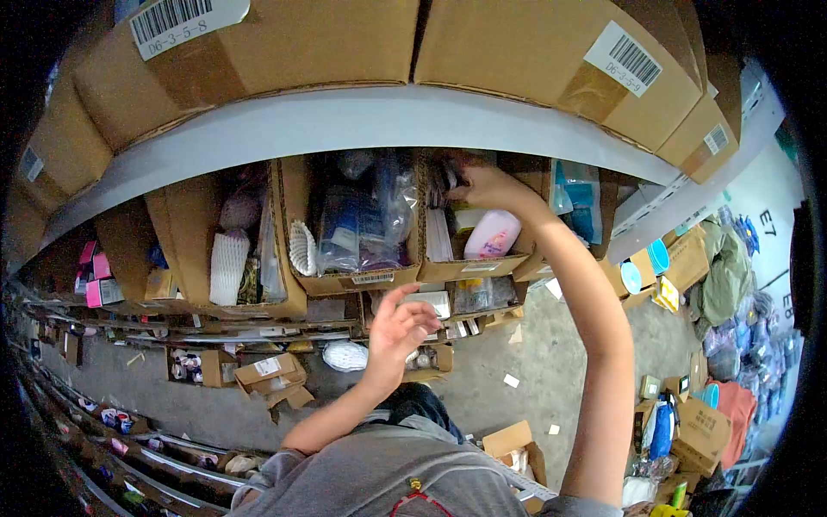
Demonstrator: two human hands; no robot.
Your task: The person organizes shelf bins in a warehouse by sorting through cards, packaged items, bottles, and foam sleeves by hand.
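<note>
My right hand (487, 188) reaches into an open cardboard box (478, 269) on the shelf, its fingers at some thin upright items near the box's left wall. What those fingers hold, if anything, is hidden in shadow. Below that hand a pink bottle (493, 234) lies tilted against the box's right side. White flat packets (438, 234) stand to the left of the bottle. My left hand (401, 327) hangs in the air in front of the shelf, below the neighbouring box (372, 280) of plastic-wrapped goods. Its fingers are apart and slightly curled, with nothing in them.
Overhead, a grey shelf beam (388, 121) carries large labelled cartons (517, 52). A box with a white foam-net sleeve (229, 269) stands to the left. Cartons (702, 431) and bagged goods crowd the floor at right. Lower shelves (164, 470) run along the bottom left.
</note>
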